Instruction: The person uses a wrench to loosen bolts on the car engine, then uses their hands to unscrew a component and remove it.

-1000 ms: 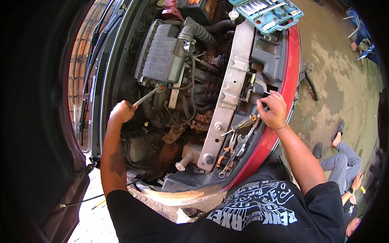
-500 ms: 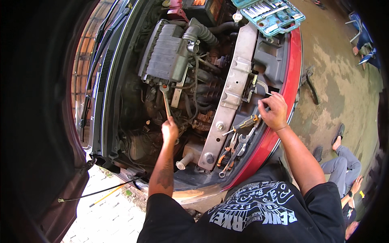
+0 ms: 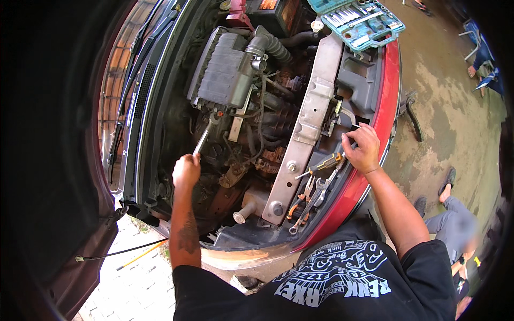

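My left hand (image 3: 187,170) is closed around the handle of a metal wrench (image 3: 203,138). The wrench's head meets a spot at the lower edge of the black air filter box (image 3: 222,69); the fastener there is too small to make out. On the car's front panel, beside the red bumper (image 3: 390,96), rests my right hand (image 3: 364,148) with curled fingers. What is under those fingers is hidden. Just below it lie a yellow-and-black screwdriver (image 3: 325,162), orange-handled pliers (image 3: 303,198) and more wrenches (image 3: 317,197).
A metal crossbar (image 3: 305,128) spans the engine bay. The teal socket case (image 3: 361,27) stands open at the far end of the front panel. A black battery (image 3: 273,13) sits at the back. Another person's legs (image 3: 447,211) show on the right.
My left hand has moved left, swinging the wrench handle with it while the wrench head stays by the filter box. My right hand keeps its place.
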A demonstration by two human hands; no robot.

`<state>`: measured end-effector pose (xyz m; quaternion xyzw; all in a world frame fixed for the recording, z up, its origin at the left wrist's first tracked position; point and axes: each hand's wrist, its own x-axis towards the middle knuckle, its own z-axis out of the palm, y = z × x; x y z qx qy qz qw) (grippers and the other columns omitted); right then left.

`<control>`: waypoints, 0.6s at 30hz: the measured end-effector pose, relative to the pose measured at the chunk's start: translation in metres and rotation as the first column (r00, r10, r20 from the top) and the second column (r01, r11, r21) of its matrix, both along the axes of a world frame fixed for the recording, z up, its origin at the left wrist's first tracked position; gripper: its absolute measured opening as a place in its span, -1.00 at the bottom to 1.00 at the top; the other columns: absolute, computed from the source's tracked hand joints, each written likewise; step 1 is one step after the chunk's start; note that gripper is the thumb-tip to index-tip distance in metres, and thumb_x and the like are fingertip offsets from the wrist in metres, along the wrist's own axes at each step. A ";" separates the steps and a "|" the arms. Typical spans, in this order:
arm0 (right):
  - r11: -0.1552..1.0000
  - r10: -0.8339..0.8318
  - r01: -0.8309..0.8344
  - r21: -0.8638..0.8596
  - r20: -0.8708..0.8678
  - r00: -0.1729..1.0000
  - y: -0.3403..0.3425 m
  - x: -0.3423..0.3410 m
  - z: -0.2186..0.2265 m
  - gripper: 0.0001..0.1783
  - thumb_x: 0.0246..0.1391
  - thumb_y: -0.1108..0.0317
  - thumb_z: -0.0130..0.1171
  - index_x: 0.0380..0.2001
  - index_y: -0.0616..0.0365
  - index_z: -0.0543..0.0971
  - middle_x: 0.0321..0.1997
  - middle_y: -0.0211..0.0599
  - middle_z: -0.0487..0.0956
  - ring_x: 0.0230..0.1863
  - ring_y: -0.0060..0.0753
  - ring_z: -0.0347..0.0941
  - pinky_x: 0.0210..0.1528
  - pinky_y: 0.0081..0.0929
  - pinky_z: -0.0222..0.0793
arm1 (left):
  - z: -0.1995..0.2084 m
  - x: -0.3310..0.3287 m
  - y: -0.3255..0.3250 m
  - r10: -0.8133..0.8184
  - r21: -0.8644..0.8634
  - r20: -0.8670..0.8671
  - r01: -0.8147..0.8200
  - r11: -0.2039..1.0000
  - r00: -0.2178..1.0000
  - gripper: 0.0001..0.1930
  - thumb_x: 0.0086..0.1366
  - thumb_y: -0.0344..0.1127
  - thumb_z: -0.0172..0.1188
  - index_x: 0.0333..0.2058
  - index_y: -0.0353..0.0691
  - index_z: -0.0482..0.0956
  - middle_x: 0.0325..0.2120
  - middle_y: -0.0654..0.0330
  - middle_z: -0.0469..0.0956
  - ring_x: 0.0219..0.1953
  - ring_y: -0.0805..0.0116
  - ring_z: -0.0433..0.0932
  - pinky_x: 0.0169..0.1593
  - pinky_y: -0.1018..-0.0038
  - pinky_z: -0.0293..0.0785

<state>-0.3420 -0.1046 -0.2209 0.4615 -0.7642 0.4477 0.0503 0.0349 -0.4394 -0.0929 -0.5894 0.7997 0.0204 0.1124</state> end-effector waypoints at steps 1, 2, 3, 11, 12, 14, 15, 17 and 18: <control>1.000 0.003 -0.003 0.000 -0.004 1.000 -0.001 0.000 0.000 -0.84 -0.05 0.41 0.43 -0.53 0.10 0.59 -0.56 -0.27 0.53 -0.43 -0.13 0.51 0.09 -0.07 0.54 | 0.008 0.004 -0.012 -0.045 -0.053 0.033 0.047 0.997 0.998 -0.52 0.45 0.12 0.14 -0.25 -0.23 0.75 -0.31 -0.13 0.72 -0.18 -0.20 0.71 -0.05 -0.01 0.62; 1.000 0.000 0.000 0.000 -0.004 1.000 -0.002 0.000 0.000 -0.84 -0.05 0.41 0.43 -0.54 0.10 0.59 -0.56 -0.27 0.53 -0.43 -0.13 0.50 0.08 -0.07 0.54 | 0.020 -0.003 -0.020 -0.080 -0.031 0.089 0.083 0.996 0.993 -0.53 0.45 0.12 0.14 -0.24 -0.22 0.75 -0.31 -0.12 0.72 -0.18 -0.19 0.71 -0.05 -0.01 0.63; 1.000 -0.004 0.004 0.001 -0.005 1.000 -0.001 0.000 -0.001 -0.84 -0.05 0.41 0.43 -0.54 0.10 0.59 -0.57 -0.27 0.52 -0.44 -0.13 0.50 0.08 -0.07 0.54 | 0.032 -0.010 -0.029 -0.116 -0.006 0.144 0.118 0.993 0.983 -0.53 0.45 0.12 0.15 -0.24 -0.21 0.75 -0.30 -0.12 0.72 -0.17 -0.18 0.71 -0.05 -0.01 0.63; 1.000 -0.005 0.004 -0.015 -0.002 1.000 -0.002 0.000 0.002 -0.84 -0.06 0.42 0.43 -0.53 0.09 0.59 -0.56 -0.27 0.52 -0.44 -0.14 0.50 0.07 -0.09 0.54 | 0.073 -0.045 -0.089 -0.248 0.130 0.385 0.213 0.968 0.889 -0.58 0.40 0.14 0.21 -0.17 -0.10 0.79 -0.20 -0.06 0.74 -0.09 -0.10 0.71 0.03 0.06 0.64; 1.000 -0.001 0.001 -0.019 0.003 1.000 -0.003 0.001 0.003 -0.84 -0.06 0.42 0.43 -0.53 0.09 0.59 -0.56 -0.27 0.52 -0.44 -0.14 0.50 0.07 -0.09 0.54 | 0.076 -0.045 -0.095 -0.262 0.143 0.394 0.223 0.964 0.881 -0.58 0.40 0.13 0.22 -0.18 -0.11 0.79 -0.20 -0.06 0.74 -0.09 -0.11 0.71 0.04 0.06 0.64; 1.000 -0.001 0.001 -0.015 0.008 1.000 -0.001 0.000 0.002 -0.84 -0.06 0.43 0.43 -0.53 0.10 0.59 -0.56 -0.28 0.53 -0.44 -0.14 0.50 0.07 -0.10 0.54 | 0.080 -0.051 -0.097 -0.291 0.174 0.401 0.239 0.955 0.869 -0.58 0.40 0.12 0.23 -0.19 -0.12 0.79 -0.21 -0.07 0.73 -0.08 -0.11 0.71 0.04 0.04 0.64; 1.000 0.000 0.000 -0.014 0.008 1.000 -0.001 0.000 0.001 -0.84 -0.06 0.43 0.43 -0.53 0.10 0.59 -0.56 -0.28 0.53 -0.44 -0.14 0.50 0.07 -0.10 0.54 | 0.082 -0.053 -0.097 -0.296 0.180 0.396 0.242 0.953 0.869 -0.58 0.40 0.12 0.22 -0.19 -0.13 0.79 -0.22 -0.07 0.73 -0.09 -0.11 0.71 0.03 0.04 0.64; 1.000 0.002 -0.002 -0.011 0.008 1.000 -0.001 0.000 0.000 -0.84 -0.06 0.43 0.43 -0.53 0.10 0.59 -0.56 -0.28 0.53 -0.44 -0.14 0.50 0.07 -0.09 0.54 | 0.087 -0.054 -0.095 -0.302 0.191 0.389 0.244 0.951 0.871 -0.58 0.41 0.11 0.21 -0.19 -0.14 0.79 -0.23 -0.08 0.73 -0.09 -0.12 0.70 0.02 0.03 0.64; 1.000 0.002 -0.002 -0.009 0.006 1.000 0.000 0.000 0.000 -0.84 -0.06 0.43 0.43 -0.53 0.10 0.59 -0.56 -0.28 0.53 -0.44 -0.14 0.50 0.06 -0.09 0.54 | 0.084 -0.053 -0.095 -0.311 0.186 0.389 0.257 0.948 0.867 -0.58 0.41 0.11 0.21 -0.20 -0.14 0.79 -0.24 -0.09 0.73 -0.11 -0.12 0.71 0.01 0.03 0.64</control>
